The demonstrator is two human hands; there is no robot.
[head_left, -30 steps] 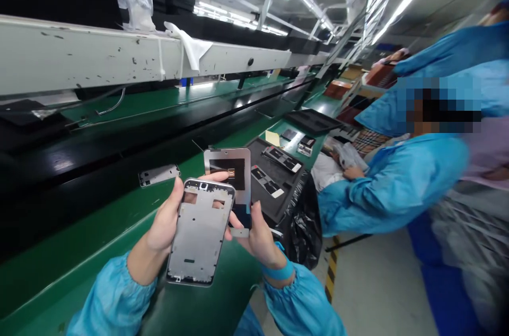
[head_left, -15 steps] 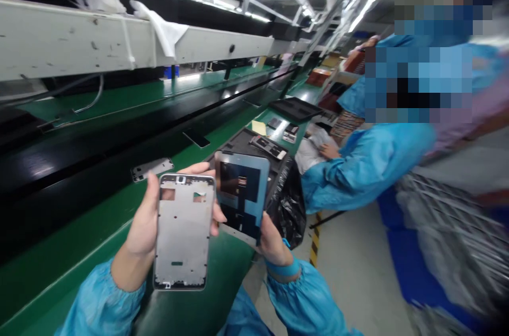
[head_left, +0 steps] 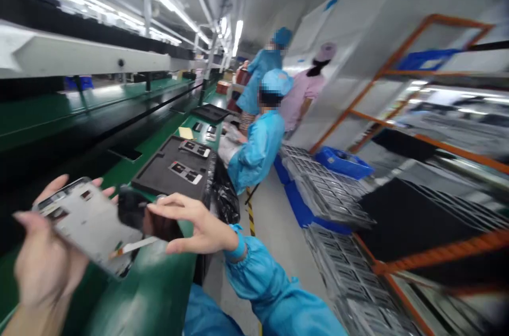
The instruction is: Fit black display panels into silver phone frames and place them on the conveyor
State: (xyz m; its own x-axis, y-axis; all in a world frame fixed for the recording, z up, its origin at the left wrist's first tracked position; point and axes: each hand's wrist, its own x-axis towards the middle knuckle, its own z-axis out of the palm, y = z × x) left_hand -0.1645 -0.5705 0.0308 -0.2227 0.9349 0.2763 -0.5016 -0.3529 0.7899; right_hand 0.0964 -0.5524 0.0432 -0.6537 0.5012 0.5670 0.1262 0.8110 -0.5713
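Note:
My left hand [head_left: 47, 262] is closed around a grey phone frame [head_left: 93, 219], which lies tilted with its flat inner plate facing up. Several fingertips show past the frame's far edge. In my right hand [head_left: 199, 224], a dark, glossy phone screen [head_left: 163, 224] is gripped between fingers and thumb, just right of the frame. A pale flex strip [head_left: 139, 244] with an orange end reaches from the screen over the frame's lower part. Whether its end touches the frame, I cannot tell. A blue band sits on my right wrist.
Beyond my hands a black tray [head_left: 155, 171] carries phone parts [head_left: 185, 171]. A black plastic bag [head_left: 225, 193] hangs at the bench edge. A co-worker in blue [head_left: 258, 140] sits further along. Stacked trays [head_left: 322, 182] and an orange-framed rack [head_left: 374, 81] stand to the right.
My view has swung right. The phone frame has tilted over to the left, and the screen, earlier held upright with its blue-edged side showing, is now tipped down close beside it.

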